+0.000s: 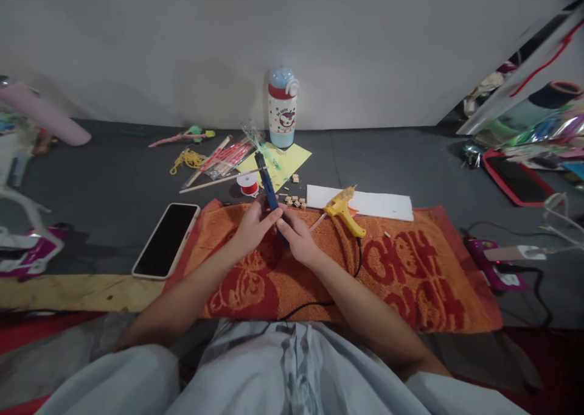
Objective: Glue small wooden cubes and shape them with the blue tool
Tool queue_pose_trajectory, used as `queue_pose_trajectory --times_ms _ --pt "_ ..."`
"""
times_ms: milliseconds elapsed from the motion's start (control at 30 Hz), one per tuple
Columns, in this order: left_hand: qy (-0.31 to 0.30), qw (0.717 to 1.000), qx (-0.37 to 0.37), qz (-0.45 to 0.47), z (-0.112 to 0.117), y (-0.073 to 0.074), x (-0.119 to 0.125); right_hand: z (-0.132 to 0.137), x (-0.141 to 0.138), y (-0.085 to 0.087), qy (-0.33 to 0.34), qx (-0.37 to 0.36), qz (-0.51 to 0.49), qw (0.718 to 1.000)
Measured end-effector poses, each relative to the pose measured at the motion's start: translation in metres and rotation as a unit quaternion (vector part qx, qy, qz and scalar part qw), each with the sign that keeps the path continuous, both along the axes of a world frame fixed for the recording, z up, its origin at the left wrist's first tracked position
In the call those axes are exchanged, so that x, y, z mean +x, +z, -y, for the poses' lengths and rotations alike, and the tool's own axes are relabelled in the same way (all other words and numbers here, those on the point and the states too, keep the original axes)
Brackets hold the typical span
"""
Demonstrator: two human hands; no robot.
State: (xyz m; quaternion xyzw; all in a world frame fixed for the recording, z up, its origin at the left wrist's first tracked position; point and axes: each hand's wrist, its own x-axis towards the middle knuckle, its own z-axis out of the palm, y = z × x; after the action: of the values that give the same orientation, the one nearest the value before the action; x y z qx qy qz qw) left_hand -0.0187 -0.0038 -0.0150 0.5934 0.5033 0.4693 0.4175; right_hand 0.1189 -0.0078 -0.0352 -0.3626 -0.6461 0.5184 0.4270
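Observation:
Above the towel, my left hand [254, 223] and my right hand [297, 235] are closed together around a long, slim dark blue tool [268, 182]. It points up and away from me, and its lower part is partly hidden by my fingers. A thin wooden stick [214, 182] crosses near the tool's far end and reaches out to the left; I cannot tell whether the tool grips it. Small cut wooden pieces [294, 202] lie just beyond my right hand. Behind the tool stands a spool of red thread [249, 184], close to a yellow paper [296, 156].
An orange towel [314, 287] lies beneath my hands. A yellow glue gun [343, 210] rests to the right, against a white board [383, 204]. On the left is a phone [165, 240]. A bottle [282, 111] and packaged sticks [228, 158] stand or lie behind.

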Motion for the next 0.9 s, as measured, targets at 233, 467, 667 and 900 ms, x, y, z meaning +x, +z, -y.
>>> queue_pose_trajectory --times_ms 233,467,667,900 --pt "0.158 0.881 0.257 -0.365 -0.004 0.015 -0.029 -0.003 0.015 0.010 -0.020 0.039 0.080 0.996" --pt "0.188 0.828 0.231 -0.476 -0.017 0.016 -0.049 -0.001 0.022 0.017 -0.006 0.068 0.153 0.986" --pt "0.150 0.837 0.250 -0.463 -0.017 0.016 -0.056 0.000 0.027 0.020 0.023 0.056 0.125 0.990" --pt "0.165 0.884 0.187 -0.397 -0.015 0.018 -0.046 0.000 0.028 0.025 0.003 0.071 0.138 0.988"
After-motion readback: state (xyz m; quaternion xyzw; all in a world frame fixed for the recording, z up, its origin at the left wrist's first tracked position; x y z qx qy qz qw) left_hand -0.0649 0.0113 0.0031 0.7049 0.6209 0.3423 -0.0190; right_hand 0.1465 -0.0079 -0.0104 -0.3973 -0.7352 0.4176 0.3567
